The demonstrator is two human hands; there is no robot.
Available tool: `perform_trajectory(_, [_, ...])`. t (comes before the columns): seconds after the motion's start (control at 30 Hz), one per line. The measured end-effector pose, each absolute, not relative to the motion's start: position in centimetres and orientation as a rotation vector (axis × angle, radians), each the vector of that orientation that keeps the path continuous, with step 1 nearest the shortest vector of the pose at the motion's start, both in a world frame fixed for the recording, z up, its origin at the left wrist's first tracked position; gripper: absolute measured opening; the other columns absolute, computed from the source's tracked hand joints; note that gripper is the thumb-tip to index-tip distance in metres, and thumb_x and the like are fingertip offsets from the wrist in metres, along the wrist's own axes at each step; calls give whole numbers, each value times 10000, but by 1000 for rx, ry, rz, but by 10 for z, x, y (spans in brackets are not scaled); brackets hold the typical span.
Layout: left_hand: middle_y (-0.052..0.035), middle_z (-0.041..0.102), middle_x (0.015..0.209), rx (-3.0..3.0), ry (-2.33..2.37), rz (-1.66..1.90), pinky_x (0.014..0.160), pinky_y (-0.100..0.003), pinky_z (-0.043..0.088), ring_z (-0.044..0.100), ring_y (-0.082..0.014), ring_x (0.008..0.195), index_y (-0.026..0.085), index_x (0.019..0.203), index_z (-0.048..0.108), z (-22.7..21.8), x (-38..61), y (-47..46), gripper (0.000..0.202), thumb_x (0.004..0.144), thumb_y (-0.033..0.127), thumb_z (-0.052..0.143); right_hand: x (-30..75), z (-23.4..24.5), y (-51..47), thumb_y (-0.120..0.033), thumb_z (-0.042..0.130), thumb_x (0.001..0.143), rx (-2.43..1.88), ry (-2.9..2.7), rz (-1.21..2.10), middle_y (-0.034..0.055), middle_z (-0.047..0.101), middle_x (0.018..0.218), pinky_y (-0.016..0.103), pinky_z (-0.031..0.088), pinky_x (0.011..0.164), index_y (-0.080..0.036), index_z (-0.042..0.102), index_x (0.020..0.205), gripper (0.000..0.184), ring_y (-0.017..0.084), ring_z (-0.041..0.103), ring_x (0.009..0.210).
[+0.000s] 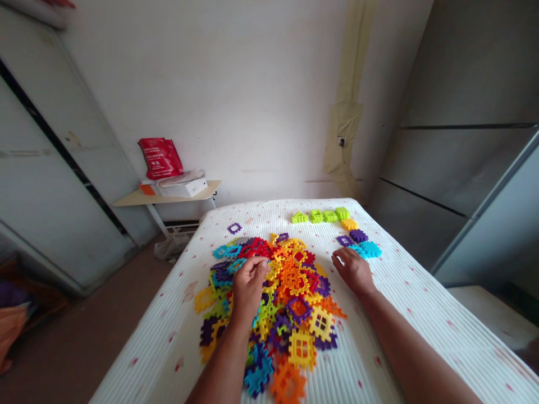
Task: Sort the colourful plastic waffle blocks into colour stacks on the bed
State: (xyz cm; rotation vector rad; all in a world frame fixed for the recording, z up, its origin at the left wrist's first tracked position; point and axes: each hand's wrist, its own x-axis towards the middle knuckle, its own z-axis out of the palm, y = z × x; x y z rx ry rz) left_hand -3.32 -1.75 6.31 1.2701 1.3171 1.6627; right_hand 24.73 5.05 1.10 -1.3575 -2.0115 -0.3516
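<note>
A large heap of plastic interlocking building pieces [291, 276] in orange, yellow, red, purple, green and blue lies in the middle. My left hand [248, 283] is over the left part of the heap, thumb and fingertips drawn together; whatever they may pinch is hidden. To the right of the heap, my right hand [353, 271] hovers low over or rests on the cover, fingers loosely bent and apart, with nothing visible in them. Just beyond it are light-blue pieces [369, 249] and a purple window-shaped piece [345, 240].
A row of green pieces [329, 216] runs along the far right, followed by a yellow piece [349, 224] and a dark purple piece [359, 235]. One purple frame piece [234, 228] lies alone at far left. Behind stands a small table [126, 198] with a red bag [159, 159].
</note>
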Motion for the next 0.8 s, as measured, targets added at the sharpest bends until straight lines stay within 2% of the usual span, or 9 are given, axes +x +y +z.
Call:
perform_trajectory(0.23, [14,620,623,891,1060,1980,538,-207,412,531,-88,559,149,804,646,78,-70,-13,203,684,305,697,248,7,52,-265,419,908,-1345,-2003,-322,68,647,806,257,421,679,-187,635,766,270,179,587,762])
perform_trajectory(0.43, [19,623,587,825,1266,2196,513,-196,398,530,-83,531,145,778,656,79,-107,-10,204,658,303,701,247,6,53,-280,425,903,-1345,-2007,-313,71,651,807,259,428,681,-189,639,776,266,179,598,763])
perform_trajectory(0.8, [5,639,624,871,1618,2180,536,-224,434,580,-126,578,149,810,656,68,-123,-5,258,687,375,634,250,2,54,-304,407,899,-1361,-1982,-285,60,644,772,265,435,655,-192,633,773,282,185,602,739])
